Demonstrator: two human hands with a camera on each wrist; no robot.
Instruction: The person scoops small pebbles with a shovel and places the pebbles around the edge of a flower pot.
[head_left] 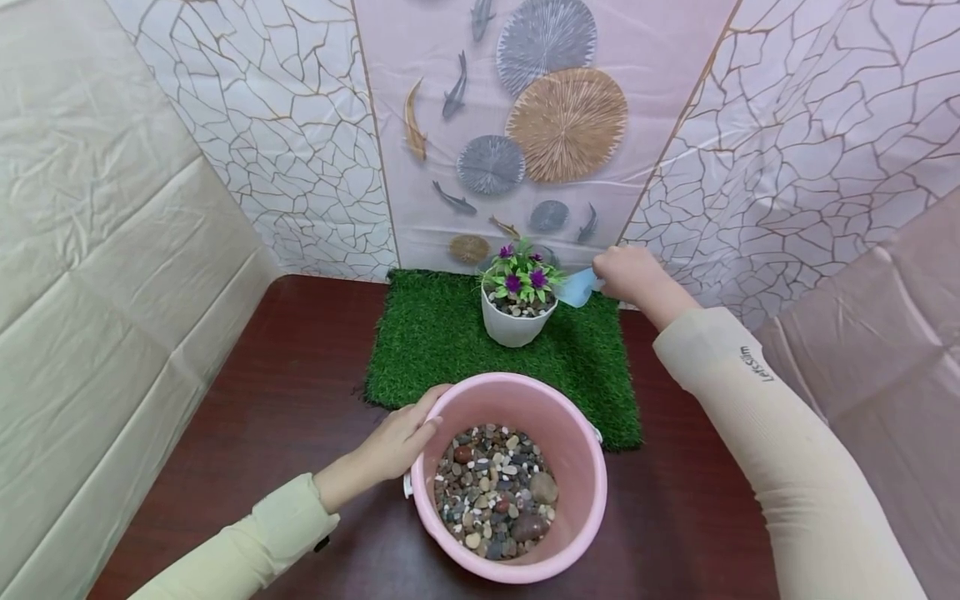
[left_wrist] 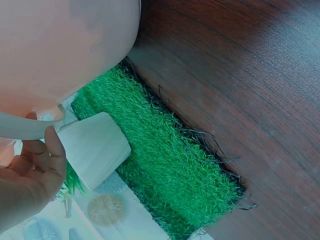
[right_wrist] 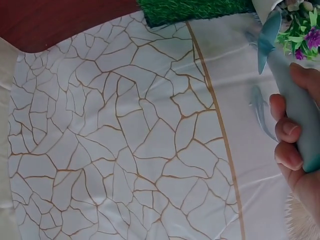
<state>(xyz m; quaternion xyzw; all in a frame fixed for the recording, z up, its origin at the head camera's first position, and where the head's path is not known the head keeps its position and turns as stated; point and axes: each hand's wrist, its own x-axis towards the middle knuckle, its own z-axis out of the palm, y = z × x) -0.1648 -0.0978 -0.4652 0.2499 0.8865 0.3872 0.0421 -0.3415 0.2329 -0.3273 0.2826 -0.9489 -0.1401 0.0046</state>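
Observation:
My left hand (head_left: 393, 442) grips the left rim of a pink bucket (head_left: 577, 467); its fingers and thumb are at the lip in the left wrist view. Mixed pebbles (head_left: 491, 492) and a few larger stones cover the bucket's bottom. Beyond it stands a white flowerpot (head_left: 517, 329) holding a plant with purple flowers (head_left: 525, 279) and small stones round its base. My right hand (head_left: 633, 277) holds a light blue hand trowel (head_left: 577, 289) by the handle. The trowel's blade reaches the pot's right edge, beside the leaves.
Under the pot lies a green artificial grass mat (head_left: 427, 333) on the dark red-brown table (head_left: 300, 367). Patterned cloth (head_left: 300, 125) hangs close behind the mat, with plain cloth walls on both sides. The bucket overlaps the mat's front edge in the head view.

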